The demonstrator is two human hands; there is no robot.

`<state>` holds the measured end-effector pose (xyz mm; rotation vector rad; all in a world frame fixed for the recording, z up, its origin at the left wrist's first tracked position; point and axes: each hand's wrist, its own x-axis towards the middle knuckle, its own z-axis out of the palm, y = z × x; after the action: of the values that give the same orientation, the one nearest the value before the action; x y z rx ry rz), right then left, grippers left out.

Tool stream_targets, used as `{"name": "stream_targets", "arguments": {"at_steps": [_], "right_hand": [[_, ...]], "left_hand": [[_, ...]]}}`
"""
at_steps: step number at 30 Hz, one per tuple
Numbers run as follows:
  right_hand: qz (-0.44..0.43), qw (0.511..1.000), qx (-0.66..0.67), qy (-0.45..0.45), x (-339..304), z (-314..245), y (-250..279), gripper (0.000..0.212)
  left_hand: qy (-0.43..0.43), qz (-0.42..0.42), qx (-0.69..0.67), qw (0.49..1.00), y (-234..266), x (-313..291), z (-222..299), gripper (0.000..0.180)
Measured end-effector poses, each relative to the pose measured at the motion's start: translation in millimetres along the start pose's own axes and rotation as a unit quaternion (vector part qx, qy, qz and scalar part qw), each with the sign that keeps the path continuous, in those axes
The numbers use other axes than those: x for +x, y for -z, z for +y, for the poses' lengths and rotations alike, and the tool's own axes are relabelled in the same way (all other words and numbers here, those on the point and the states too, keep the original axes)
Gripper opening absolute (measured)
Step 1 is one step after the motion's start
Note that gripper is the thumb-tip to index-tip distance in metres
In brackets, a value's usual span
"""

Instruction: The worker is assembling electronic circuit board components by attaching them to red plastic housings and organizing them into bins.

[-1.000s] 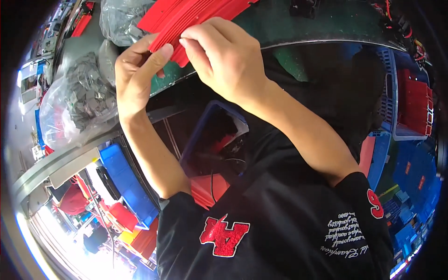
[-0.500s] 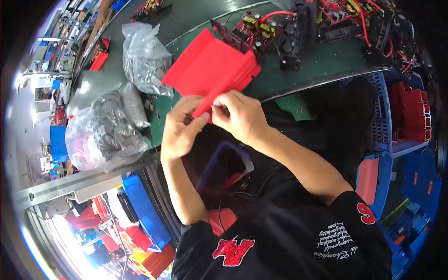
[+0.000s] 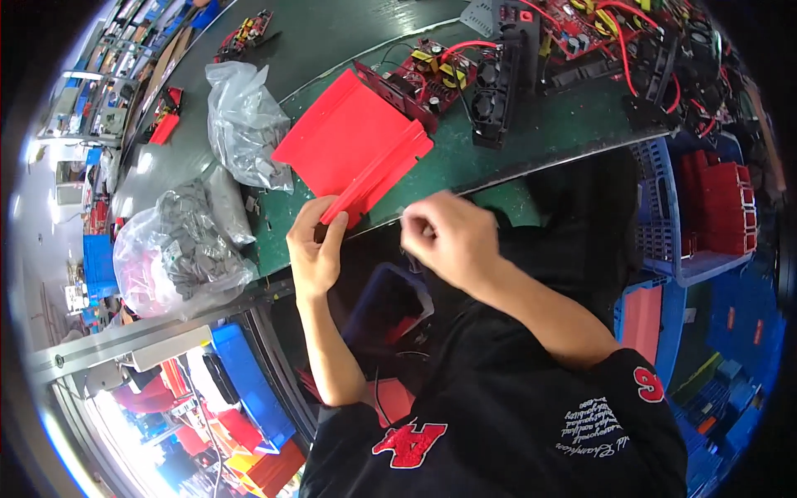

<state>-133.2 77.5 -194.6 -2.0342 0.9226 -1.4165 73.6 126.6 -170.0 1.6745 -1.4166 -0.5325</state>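
Red shell [image 3: 353, 137] in the upper centre of the frame, with both hands below it. The shell lies up and slightly right of the left hand [image 3: 314, 253], whose thumb and fingers pinch its lowest corner. From the right hand [image 3: 457, 241] it lies up and to the left, across a narrow gap. The shell's long folded edge slants from that pinched corner toward the upper right. The left hand is the nearer, being in contact; the right touches no part of the shell. The right fingers are curled toward the thumb and blurred; whether they enclose something small cannot be told. The shell's far part overlaps the green desk [image 3: 556, 137] in view, though whether it rests there is unclear.

Counts: one shell in hand; two clear bags readily distinguished at left, an upper bag [image 3: 246, 124] and a lower bag [image 3: 187, 241] filled with dark pieces. One circuit board [image 3: 432, 76] lies just beyond the shell, with one black fan block [image 3: 496, 104] to its right. A further board [image 3: 577, 31] lies at upper right, among parts too crowded to count. At the right edge, one blue crate [image 3: 652, 203] contains several stacked red pieces [image 3: 718, 203], number uncertain.
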Motion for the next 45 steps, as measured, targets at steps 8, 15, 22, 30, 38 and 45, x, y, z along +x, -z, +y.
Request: {"name": "stream_targets", "arguments": {"at_steps": [8, 15, 22, 30, 38, 45], "right_hand": [[-0.015, 0.985, -0.163, 0.054, 21.4, 35.7, 6.7, 0.018], [-0.024, 0.993, -0.113, 0.005, 21.2, 47.0, 9.9, 0.018], [-0.093, 0.983, -0.154, -0.04, 27.2, 41.1, 12.9, 0.02], [-0.13, 0.988, -0.067, -0.048, 65.4, 10.3, 66.0, 0.019], [-0.13, 0.988, -0.071, -0.035, 192.7, 3.1, 105.3, 0.019], [0.004, 0.602, 0.476, -0.642, 269.0, 96.3, 10.6, 0.067]], "left_hand": [[-0.164, 0.137, 0.299, 0.93, 7.8, 89.9, 3.2, 0.024], [-0.13, -0.053, 0.341, 0.93, 28.1, 115.7, -12.9, 0.026], [-0.068, -0.123, 0.276, 0.951, 11.0, 131.5, 23.1, 0.033], [-0.148, -0.155, 0.317, 0.924, 22.0, 152.8, 4.2, 0.023], [0.096, 0.098, 0.218, 0.966, 50.8, 255.8, 51.3, 0.035], [0.161, 0.19, 0.555, 0.794, 129.7, 408.9, -127.4, 0.071]]}}
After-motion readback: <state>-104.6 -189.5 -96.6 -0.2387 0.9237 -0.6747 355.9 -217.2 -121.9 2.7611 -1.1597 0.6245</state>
